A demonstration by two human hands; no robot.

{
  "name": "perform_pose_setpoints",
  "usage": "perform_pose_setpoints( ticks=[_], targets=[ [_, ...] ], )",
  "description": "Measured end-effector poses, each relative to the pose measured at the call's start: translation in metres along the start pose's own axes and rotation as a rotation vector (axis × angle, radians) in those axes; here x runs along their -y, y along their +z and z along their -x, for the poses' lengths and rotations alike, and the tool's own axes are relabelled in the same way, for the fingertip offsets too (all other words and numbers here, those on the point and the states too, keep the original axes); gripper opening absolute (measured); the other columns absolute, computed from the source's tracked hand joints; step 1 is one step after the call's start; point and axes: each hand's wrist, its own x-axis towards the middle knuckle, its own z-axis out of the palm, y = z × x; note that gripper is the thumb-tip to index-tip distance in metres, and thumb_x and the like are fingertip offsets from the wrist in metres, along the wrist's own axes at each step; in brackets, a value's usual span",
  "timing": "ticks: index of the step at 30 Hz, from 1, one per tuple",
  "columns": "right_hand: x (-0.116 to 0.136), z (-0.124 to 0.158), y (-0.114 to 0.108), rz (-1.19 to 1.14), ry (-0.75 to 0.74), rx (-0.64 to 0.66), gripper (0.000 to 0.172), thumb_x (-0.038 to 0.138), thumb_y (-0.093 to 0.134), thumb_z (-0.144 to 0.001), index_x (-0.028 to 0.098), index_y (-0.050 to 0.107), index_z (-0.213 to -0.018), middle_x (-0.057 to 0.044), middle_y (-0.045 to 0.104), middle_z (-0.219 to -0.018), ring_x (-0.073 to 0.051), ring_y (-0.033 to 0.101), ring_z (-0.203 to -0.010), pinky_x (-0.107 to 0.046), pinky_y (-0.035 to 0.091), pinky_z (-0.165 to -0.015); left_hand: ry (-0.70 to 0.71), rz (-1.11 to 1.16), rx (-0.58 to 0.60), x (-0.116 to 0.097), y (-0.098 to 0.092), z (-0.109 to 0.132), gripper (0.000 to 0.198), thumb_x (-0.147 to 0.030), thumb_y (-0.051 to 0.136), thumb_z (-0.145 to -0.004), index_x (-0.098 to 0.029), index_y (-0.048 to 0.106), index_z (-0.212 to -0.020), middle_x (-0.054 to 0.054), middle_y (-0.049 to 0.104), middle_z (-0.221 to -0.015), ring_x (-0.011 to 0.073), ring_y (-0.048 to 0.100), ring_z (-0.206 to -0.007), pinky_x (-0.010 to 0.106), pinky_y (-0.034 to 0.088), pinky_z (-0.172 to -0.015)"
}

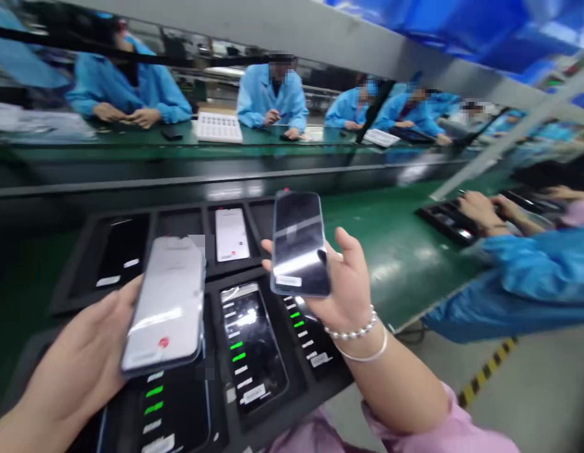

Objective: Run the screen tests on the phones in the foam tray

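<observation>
My left hand point(91, 343) is closed around a smartphone with a lit white screen point(167, 302) and a red mark near its lower end. In my right hand point(346, 277) rests a second smartphone, its screen dark point(299, 242), with a white label at the bottom; the thumb is off to the side. Both phones are held above a black compartment tray point(301, 390). Inside the tray lie several phones: one with a white screen point(233, 234), a dark one point(124, 248), and others showing white and green lines, such as the middle phone point(254, 346).
The tray stands on a green workbench point(391, 251). To the right, a co-worker's hands point(483, 211) are over another black tray point(445, 220). Across the bench, several people in blue coats sit by a white tray point(219, 128). A slanted metal post point(490, 154) rises at right.
</observation>
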Motion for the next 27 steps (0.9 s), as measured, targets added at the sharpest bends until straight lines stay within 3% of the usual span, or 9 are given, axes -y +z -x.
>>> perform_pose_setpoints(
  ticks=[2,5,7,9,10,14,19,23,27],
  targets=[
    [-0.004,-0.004,-0.008,0.028,0.060,0.026,0.043,0.055,0.067,-0.090,0.022,0.073,-0.118,-0.009,0.074,-0.127,-0.035,0.061,-0.135,-0.061,0.045,-0.121,0.020,0.095,-0.005,-0.001,0.002,0.001,0.065,-0.058,0.068,-0.081,-0.046,0.062,-0.145,-0.005,0.075,-0.134,0.0423,0.066,-0.128,0.049,0.064,-0.087],
    [-0.001,-0.003,-0.014,0.091,0.117,0.081,0.039,0.047,0.075,-0.085,0.026,0.074,-0.119,-0.006,0.072,-0.132,-0.035,0.061,-0.135,-0.057,0.054,-0.113,0.108,0.196,0.140,-0.005,0.004,0.004,0.085,-0.042,0.076,-0.076,-0.040,0.050,-0.156,0.005,0.069,-0.143,0.0421,0.068,-0.125,0.050,0.066,-0.087],
    [0.001,-0.003,-0.015,0.155,0.194,0.120,0.047,0.044,0.082,-0.080,0.031,0.072,-0.124,-0.006,0.073,-0.129,-0.038,0.066,-0.127,-0.051,0.068,-0.088,0.125,0.241,0.222,-0.006,0.006,0.007,0.095,-0.033,0.076,-0.077,-0.046,0.035,-0.162,0.005,0.064,-0.148,0.0412,0.068,-0.125,0.058,0.066,-0.090],
    [0.001,-0.003,-0.016,0.218,0.249,0.147,0.058,0.042,0.086,-0.077,0.033,0.068,-0.132,-0.007,0.075,-0.122,-0.040,0.072,-0.116,-0.040,0.068,-0.063,0.121,0.274,0.272,-0.007,0.007,0.010,0.105,-0.025,0.076,-0.077,-0.054,0.023,-0.163,0.004,0.061,-0.150,0.0396,0.068,-0.124,0.061,0.067,-0.088],
    [0.000,-0.003,-0.016,0.233,0.262,0.158,0.063,0.041,0.087,-0.076,0.035,0.066,-0.135,-0.008,0.074,-0.122,-0.040,0.073,-0.112,-0.037,0.066,-0.058,0.118,0.285,0.285,-0.008,0.008,0.011,0.110,-0.022,0.077,-0.076,-0.056,0.019,-0.163,0.003,0.060,-0.149,0.0384,0.068,-0.123,0.060,0.068,-0.087],
    [-0.007,-0.004,-0.017,0.246,0.286,0.190,0.072,0.035,0.091,-0.075,0.042,0.060,-0.139,-0.004,0.068,-0.136,-0.039,0.075,-0.109,-0.048,0.070,-0.074,0.133,0.276,0.232,-0.008,0.014,0.012,0.122,-0.012,0.082,-0.072,-0.058,0.013,-0.162,0.003,0.060,-0.148,0.0314,0.070,-0.117,0.049,0.071,-0.084],
    [-0.019,-0.003,-0.017,0.366,0.291,0.161,0.075,0.022,0.091,-0.077,0.042,0.056,-0.141,-0.006,0.070,-0.130,-0.037,0.076,-0.106,-0.037,0.069,-0.059,0.176,0.202,0.156,-0.008,0.019,0.008,0.132,-0.008,0.085,-0.070,-0.060,0.006,-0.162,0.004,0.056,-0.153,0.0291,0.072,-0.109,0.039,0.072,-0.070],
    [-0.023,-0.004,-0.017,0.423,0.300,0.133,0.081,0.019,0.091,-0.077,0.044,0.053,-0.144,-0.004,0.071,-0.128,-0.036,0.076,-0.107,-0.035,0.068,-0.057,0.179,0.144,0.142,-0.006,0.017,0.006,0.127,-0.012,0.085,-0.073,-0.058,0.008,-0.163,0.005,0.056,-0.153,0.0307,0.073,-0.108,0.035,0.071,-0.065],
    [-0.021,-0.003,-0.015,0.359,0.288,0.221,0.068,0.041,0.092,-0.079,0.038,0.061,-0.139,-0.007,0.070,-0.130,-0.040,0.074,-0.108,-0.040,0.067,-0.058,0.199,0.135,0.183,-0.004,0.012,0.007,0.123,-0.018,0.083,-0.075,-0.056,0.008,-0.164,0.006,0.057,-0.151,0.0304,0.073,-0.106,0.036,0.070,-0.067]
  ],
)
